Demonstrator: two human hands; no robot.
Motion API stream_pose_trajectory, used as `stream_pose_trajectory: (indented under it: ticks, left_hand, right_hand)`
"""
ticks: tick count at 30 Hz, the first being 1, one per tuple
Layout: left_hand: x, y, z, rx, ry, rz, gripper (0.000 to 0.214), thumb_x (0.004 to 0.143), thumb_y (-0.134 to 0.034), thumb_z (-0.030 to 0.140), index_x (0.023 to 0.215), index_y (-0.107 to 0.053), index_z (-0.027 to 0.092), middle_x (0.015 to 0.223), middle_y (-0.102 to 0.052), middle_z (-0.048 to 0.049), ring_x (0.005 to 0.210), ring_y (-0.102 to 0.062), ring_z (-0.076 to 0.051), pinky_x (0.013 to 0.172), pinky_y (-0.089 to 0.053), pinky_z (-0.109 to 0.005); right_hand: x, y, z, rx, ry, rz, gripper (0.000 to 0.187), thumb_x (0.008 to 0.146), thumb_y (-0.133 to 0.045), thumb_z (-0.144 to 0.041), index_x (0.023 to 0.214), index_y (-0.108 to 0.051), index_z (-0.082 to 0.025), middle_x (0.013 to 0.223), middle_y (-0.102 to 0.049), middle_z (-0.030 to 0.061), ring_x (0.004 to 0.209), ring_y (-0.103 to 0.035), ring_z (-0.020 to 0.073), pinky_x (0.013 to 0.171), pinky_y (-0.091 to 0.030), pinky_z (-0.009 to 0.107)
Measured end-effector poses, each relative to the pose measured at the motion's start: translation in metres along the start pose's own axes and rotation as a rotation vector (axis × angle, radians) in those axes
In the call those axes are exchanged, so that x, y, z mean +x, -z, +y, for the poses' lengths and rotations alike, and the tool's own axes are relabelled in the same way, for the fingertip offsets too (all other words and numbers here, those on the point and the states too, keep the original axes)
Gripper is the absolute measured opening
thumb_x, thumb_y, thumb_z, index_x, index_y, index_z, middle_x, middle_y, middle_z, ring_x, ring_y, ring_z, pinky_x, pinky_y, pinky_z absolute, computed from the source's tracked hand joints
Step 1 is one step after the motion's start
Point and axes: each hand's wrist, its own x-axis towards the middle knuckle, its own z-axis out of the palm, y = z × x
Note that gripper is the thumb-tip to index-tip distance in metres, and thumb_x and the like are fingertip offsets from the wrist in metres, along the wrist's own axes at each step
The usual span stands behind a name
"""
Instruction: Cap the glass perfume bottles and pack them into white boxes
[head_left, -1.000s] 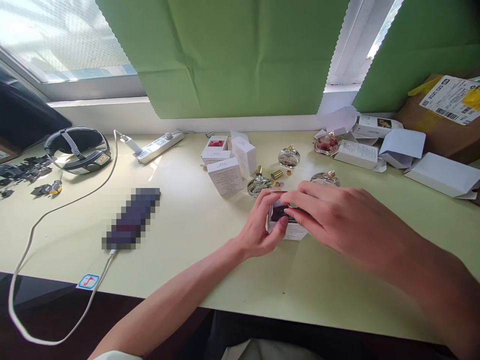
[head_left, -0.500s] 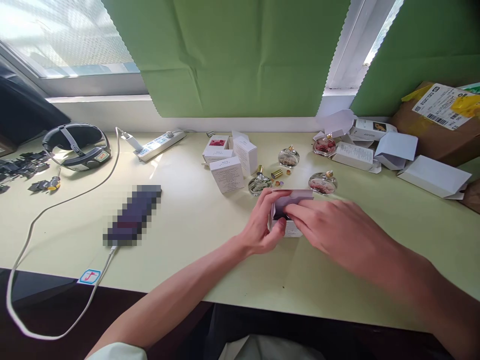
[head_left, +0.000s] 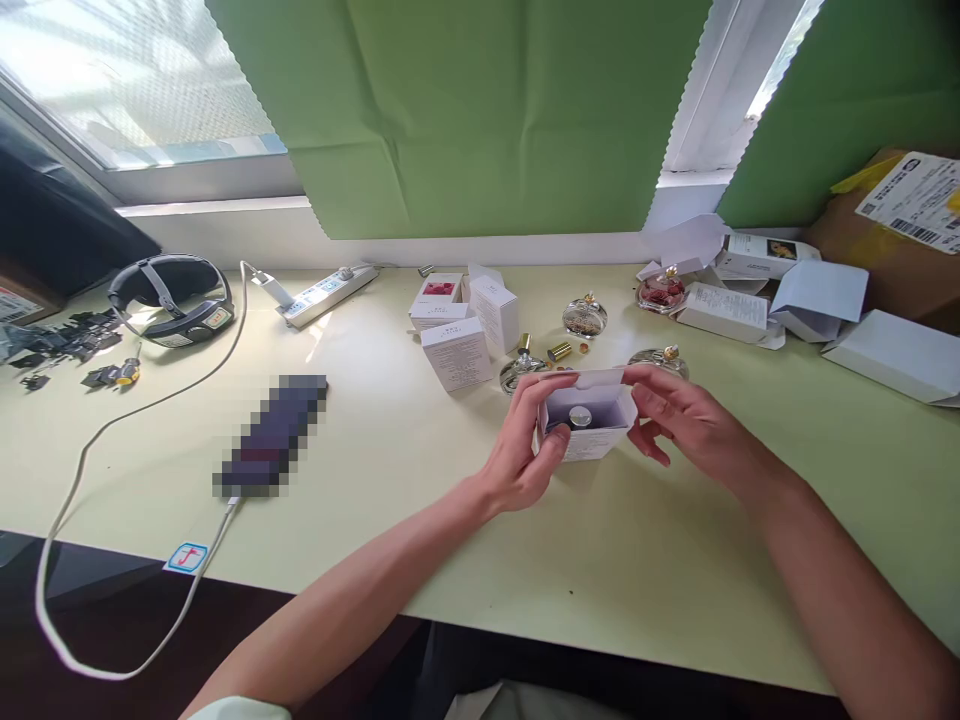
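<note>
A small white box (head_left: 592, 447) stands on the table with its top open and its back flap raised. Inside it, the round silvery top of a bottle cap (head_left: 580, 416) shows; the rest is hidden by the walls. My left hand (head_left: 529, 440) grips the box from the left, thumb over the front edge and fingers behind. At the right side, my right hand (head_left: 686, 420) has thumb and index finger on the flap's corner, the other fingers curled. Just behind the box are a clear glass perfume bottle (head_left: 521, 375) and another perfume bottle (head_left: 661, 360), both partly covered.
White cartons (head_left: 457, 353) stand left of the bottles. A gold cap (head_left: 559, 351) lies near another bottle (head_left: 585, 317). Opened boxes (head_left: 892, 355) and a cardboard box (head_left: 892, 235) fill the right. A phone (head_left: 274, 435) with cable, a power strip (head_left: 330, 295) and a headset (head_left: 176, 300) lie left.
My right hand has come out of the box's opening and moved to its right edge, so the bottle cap inside shows. My left hand keeps its hold. The view has shifted slightly.
</note>
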Motion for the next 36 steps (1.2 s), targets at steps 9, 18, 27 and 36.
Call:
stream_pose_trajectory:
  ticks: [9, 18, 27, 36]
  left_hand:
    - [0.005, 0.006, 0.008, -0.172, 0.185, 0.042, 0.037, 0.101, -0.035, 0.038, 0.130, -0.056, 0.027, 0.129, -0.049, -0.0088, 0.124, -0.047, -0.028, 0.107, -0.038, -0.046]
    - [0.007, 0.002, 0.005, -0.219, 0.201, 0.059, 0.032, 0.096, -0.052, 0.031, 0.127, -0.054, 0.027, 0.121, -0.056, -0.0074, 0.106, -0.055, -0.022, 0.086, -0.048, -0.035]
    - [0.006, 0.004, 0.008, -0.116, 0.157, 0.102, 0.012, 0.097, -0.050, 0.028, 0.099, -0.062, 0.023, 0.115, -0.059, -0.0071, 0.092, -0.057, -0.019, 0.081, -0.050, -0.036]
    - [0.009, 0.006, 0.009, -0.090, 0.123, 0.129, 0.014, 0.096, -0.050, 0.024, 0.096, -0.064, 0.022, 0.108, -0.060, -0.0063, 0.094, -0.058, -0.019, 0.082, -0.049, -0.036]
  right_hand:
    - [0.000, -0.015, 0.008, 0.120, 0.002, -0.099, 0.025, 0.100, -0.048, -0.044, 0.110, -0.060, -0.025, 0.089, -0.057, 0.0002, 0.056, -0.049, 0.0087, 0.045, -0.044, 0.024]
    - [-0.001, -0.019, 0.006, 0.099, 0.079, 0.088, 0.027, 0.093, -0.062, -0.038, 0.118, -0.060, -0.027, 0.106, -0.062, 0.0016, 0.052, -0.048, 0.0060, 0.042, -0.038, 0.023]
    - [-0.003, -0.024, 0.010, 0.118, 0.094, 0.124, 0.027, 0.096, -0.055, -0.048, 0.107, -0.066, -0.027, 0.073, -0.051, -0.0031, 0.052, -0.045, 0.0085, 0.042, -0.037, 0.022]
    - [-0.004, -0.025, 0.005, 0.115, 0.057, 0.137, 0.026, 0.093, -0.059, -0.049, 0.103, -0.064, -0.025, 0.072, -0.051, -0.0034, 0.052, -0.045, 0.0089, 0.043, -0.036, 0.022]
